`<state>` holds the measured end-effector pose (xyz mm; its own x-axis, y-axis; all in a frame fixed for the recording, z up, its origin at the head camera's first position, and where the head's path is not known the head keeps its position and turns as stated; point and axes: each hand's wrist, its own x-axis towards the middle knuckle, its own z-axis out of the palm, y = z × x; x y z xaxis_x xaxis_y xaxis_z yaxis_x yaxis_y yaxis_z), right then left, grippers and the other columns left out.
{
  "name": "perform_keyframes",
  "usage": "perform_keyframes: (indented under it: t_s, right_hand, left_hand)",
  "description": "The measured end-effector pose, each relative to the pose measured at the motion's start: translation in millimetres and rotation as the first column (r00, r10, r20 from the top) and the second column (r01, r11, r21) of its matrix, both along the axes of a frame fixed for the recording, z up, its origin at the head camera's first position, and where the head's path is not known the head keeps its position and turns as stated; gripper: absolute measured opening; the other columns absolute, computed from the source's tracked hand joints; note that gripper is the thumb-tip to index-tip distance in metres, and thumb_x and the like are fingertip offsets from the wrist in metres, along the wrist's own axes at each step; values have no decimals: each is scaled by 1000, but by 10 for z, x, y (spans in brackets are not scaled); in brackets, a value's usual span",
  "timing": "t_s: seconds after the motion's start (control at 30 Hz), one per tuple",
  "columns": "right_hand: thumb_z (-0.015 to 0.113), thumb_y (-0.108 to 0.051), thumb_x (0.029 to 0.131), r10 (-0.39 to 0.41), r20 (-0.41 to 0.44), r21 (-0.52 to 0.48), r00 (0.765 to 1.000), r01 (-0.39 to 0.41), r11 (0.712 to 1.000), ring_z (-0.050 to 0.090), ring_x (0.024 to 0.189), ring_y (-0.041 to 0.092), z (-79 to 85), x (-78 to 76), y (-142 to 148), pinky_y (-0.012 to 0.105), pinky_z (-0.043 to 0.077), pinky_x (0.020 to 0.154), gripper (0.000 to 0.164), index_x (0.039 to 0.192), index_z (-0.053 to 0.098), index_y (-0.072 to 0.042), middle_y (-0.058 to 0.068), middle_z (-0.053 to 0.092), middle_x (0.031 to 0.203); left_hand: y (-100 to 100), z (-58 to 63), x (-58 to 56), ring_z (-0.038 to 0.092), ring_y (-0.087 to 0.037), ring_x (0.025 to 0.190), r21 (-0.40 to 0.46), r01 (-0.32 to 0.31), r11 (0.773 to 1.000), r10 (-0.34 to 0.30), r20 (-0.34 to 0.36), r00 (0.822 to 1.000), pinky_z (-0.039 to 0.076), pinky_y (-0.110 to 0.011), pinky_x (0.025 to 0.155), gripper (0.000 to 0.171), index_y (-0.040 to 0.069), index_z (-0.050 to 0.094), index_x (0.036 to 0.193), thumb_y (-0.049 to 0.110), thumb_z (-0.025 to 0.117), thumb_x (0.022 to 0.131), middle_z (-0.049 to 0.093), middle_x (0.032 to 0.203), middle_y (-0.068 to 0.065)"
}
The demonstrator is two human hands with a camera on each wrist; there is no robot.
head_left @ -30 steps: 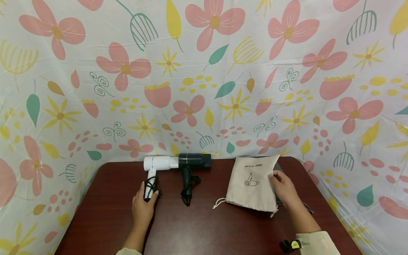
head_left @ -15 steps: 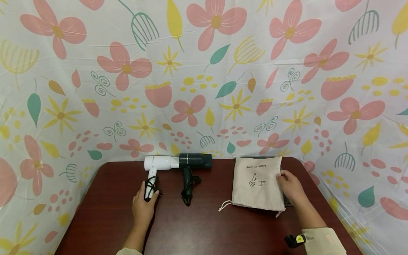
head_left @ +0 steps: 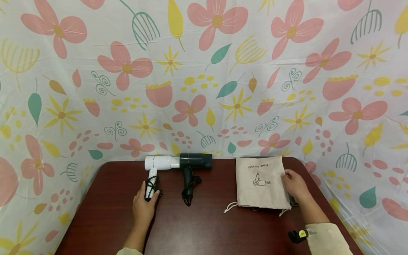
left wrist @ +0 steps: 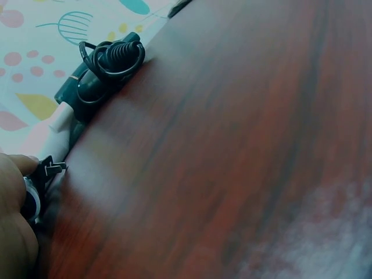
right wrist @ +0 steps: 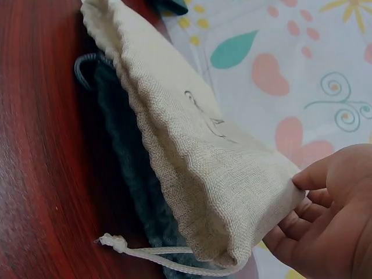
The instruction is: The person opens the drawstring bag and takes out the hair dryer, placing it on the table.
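Observation:
My left hand (head_left: pixel 142 209) grips the handle of a white hair dryer (head_left: pixel 157 163), which lies at the back left of the table with a black cord wrapped on its handle. Against its nozzle lies a black hair dryer (head_left: pixel 195 160), its cord also bundled. At the right, my right hand (head_left: pixel 296 185) pinches the side edge of a beige drawstring bag (head_left: pixel 262 195) printed "Hair Dryer". In the right wrist view the bag's gathered mouth (right wrist: pixel 168 145) faces the table's front, and that side is lifted. A dark green bag (right wrist: pixel 125 139) lies beneath it, mostly hidden.
The dark red wooden table (head_left: pixel 197 230) reaches back to a flower-printed cloth (head_left: pixel 204 88) hanging behind and at the sides. White drawstrings (head_left: pixel 231 206) trail from the beige bag's front corners.
My right hand has drawn the beige bag to the right, turning it straighter and laying it more fully over the dark bag. The left hand and both hair dryers stay put.

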<state>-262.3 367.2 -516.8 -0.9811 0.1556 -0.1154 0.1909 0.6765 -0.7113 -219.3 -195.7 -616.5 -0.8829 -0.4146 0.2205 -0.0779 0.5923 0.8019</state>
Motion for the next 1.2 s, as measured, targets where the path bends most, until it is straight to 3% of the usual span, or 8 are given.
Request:
perform_keyframes:
  t_s: [0.3, 0.6, 0.83, 1.2]
  right_hand:
    - [32, -36, 109, 9, 29, 13, 1000, -10, 1000, 50, 122, 49, -32, -85, 132, 57, 47, 93, 58, 148, 38, 6, 36, 43, 145]
    - [37, -29, 108, -3, -8, 61, 1000, 4, 998, 56, 113, 46, -64, -192, 208, 52, 50, 87, 51, 144, 45, 7, 35, 51, 135]
    - [37, -26, 107, -25, -5, 72, 1000, 25, 997, 54, 115, 48, -93, -292, 261, 56, 48, 89, 50, 143, 45, 8, 37, 49, 137]
    - [39, -23, 106, -53, -7, 82, 999, 54, 995, 56, 107, 45, -142, -400, 335, 52, 48, 84, 47, 139, 47, 10, 35, 53, 130]
  left_hand:
    - [11, 23, 9, 48, -47, 129, 6, 9, 1000, -9, 15, 1000, 39, -62, 104, 80, 11, 39, 156, 38, 76, 90, 52, 148, -23]
    - [5, 38, 7, 47, -47, 132, 10, 8, 1000, -9, 28, 1000, 37, -62, 107, 80, 12, 38, 156, 38, 75, 91, 51, 149, -23]
    - [8, 53, 11, 47, -47, 131, 4, 8, 1000, -8, 21, 1000, 38, -63, 106, 80, 12, 39, 156, 39, 75, 90, 52, 148, -22]
    - [6, 26, 18, 46, -47, 132, 17, 20, 1000, -20, 21, 1000, 36, -64, 107, 81, 12, 37, 157, 39, 75, 91, 50, 150, -23]
